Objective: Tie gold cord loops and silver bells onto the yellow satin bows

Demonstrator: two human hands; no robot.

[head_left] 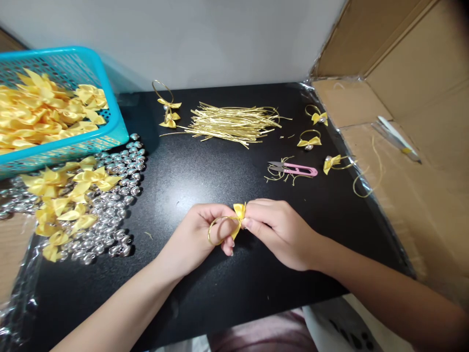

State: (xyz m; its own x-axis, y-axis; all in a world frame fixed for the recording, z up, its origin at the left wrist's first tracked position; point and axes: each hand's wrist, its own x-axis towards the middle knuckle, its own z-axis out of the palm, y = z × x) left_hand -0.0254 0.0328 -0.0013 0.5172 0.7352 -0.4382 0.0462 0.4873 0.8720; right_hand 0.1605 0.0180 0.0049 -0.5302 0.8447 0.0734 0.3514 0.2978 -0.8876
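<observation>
My left hand (200, 233) and my right hand (280, 231) meet over the near middle of the black table (220, 171). Together they pinch a small yellow ribbon bow (239, 213). A gold wire loop (216, 231) tied to the bow circles my left fingers. Both hands have their fingers closed on this piece.
A blue basket (84, 98) of yellow bows sits at the back left, with loose bows (69, 190) and silver beads (117, 195) spilled beside it. A bundle of gold wires (234, 124) lies at the back. Pink snips (296, 169), finished bow loops (309, 140) and a cardboard box (403, 146) are right.
</observation>
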